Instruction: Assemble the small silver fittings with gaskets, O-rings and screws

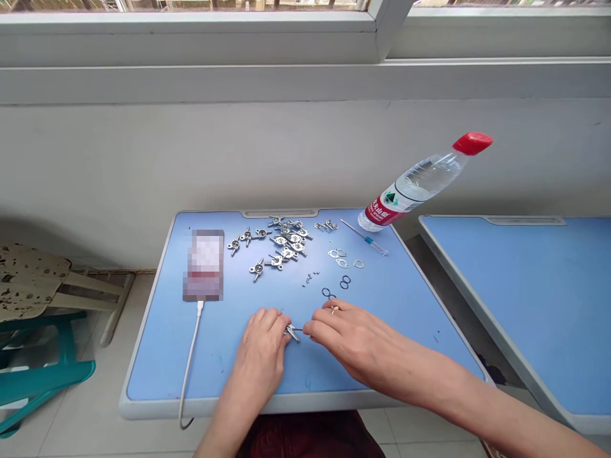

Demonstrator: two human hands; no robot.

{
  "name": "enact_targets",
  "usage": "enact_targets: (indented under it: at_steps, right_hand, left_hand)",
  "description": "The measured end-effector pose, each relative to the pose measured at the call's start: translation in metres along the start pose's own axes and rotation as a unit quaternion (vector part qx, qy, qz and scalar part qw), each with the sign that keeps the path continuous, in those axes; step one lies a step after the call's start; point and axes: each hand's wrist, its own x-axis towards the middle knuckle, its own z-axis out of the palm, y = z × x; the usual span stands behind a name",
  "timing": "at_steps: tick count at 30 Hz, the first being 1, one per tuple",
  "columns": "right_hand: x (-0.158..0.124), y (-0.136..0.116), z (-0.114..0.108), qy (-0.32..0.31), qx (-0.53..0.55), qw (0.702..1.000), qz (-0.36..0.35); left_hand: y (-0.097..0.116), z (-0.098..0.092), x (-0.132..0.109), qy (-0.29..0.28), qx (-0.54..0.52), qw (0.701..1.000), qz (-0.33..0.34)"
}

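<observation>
Apparently for steadiness, the left hand pinches a metal part at lower centre, while the right hand clamps a thin rod aimed at it.

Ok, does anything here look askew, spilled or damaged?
The water bottle at the far right of the desk looks steeply tilted rightward, possibly lens distortion. The phone is pixelated over. No spill or obvious damage shows.

Rm betw cable & L hand; btl blocks far-R.
</observation>
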Motion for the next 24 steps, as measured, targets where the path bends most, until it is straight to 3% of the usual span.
enact_targets:
  at_steps: [4,11,18,24]
  right_hand:
    - [0.009,0.001,-0.003,-0.038,-0.019,0.999,-0.014]
    - [0.018,-0.001,0.013,-0.07,-0.015,0.997,0.008]
    - [0.029,-0.006,-0.007,-0.094,-0.063,0.993,-0.029]
    - [0.03,0.0,-0.003,-0.123,-0.055,0.991,-0.021]
  left_hand:
    - [-0.001,0.001,-0.001,0.006,0.005,1.0,0.006]
    - [-0.004,0.004,-0.002,0.029,0.015,0.999,0.017]
    - [-0.005,0.004,-0.002,0.036,0.017,0.999,0.023]
    - [-0.007,0.006,-0.003,0.039,0.022,0.998,0.032]
